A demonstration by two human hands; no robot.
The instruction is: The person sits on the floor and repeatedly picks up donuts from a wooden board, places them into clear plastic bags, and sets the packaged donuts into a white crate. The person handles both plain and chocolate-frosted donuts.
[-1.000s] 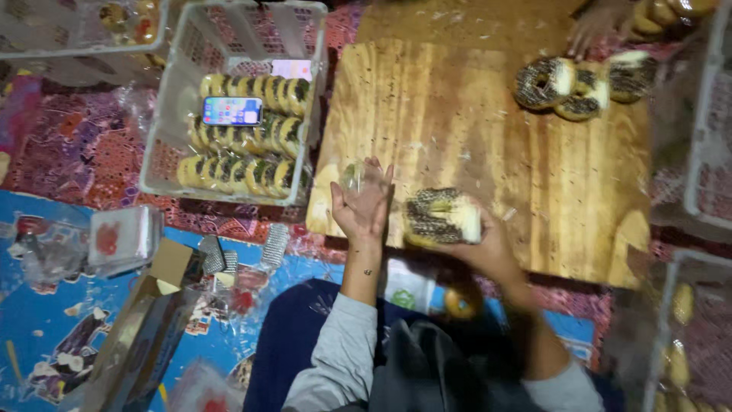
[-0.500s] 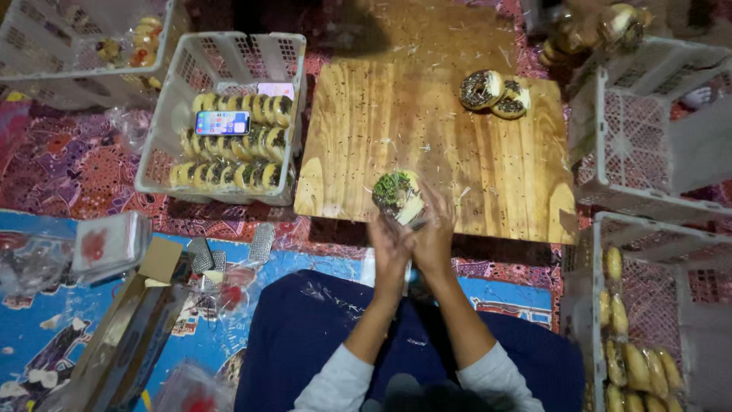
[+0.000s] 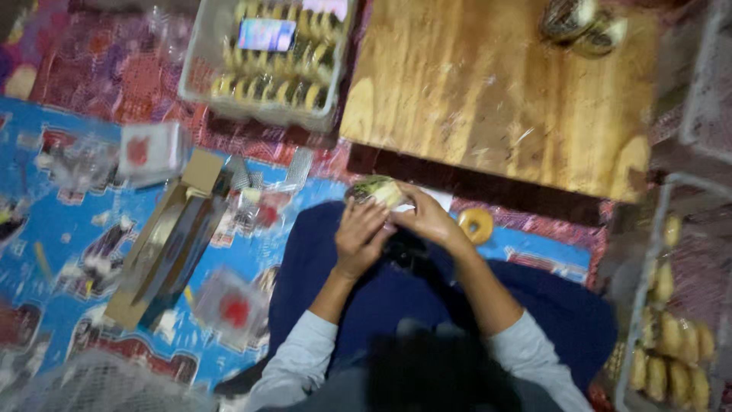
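Both hands meet over the person's lap, just below the near edge of the tabletop, and between them they hold a wrapped pastry with a green-speckled top. The left hand curls under and around the pastry from the near side, fingers bent and closed on it. The right hand comes in from the other side, its fingertips pinching the pale wrapper at the pastry's edge. The picture is blurred, so the exact finger placement on the wrapper cannot be told. The pastry sits off the tabletop, above the dark blue cloth on the person's legs. Just beside the right hand, a roll of tape lies on the floor mat, near the tabletop's edge. At the tabletop's far corner sit two dark ring-shaped pastries, well apart from the hands. To the left of the tabletop stands a white basket holding rows of pastries, with a phone lying on top of them, its screen lit. On the mat to the person's left lie an open cardboard box and clear packets with red marks. At the right edge, another basket holds yellowish pastries.
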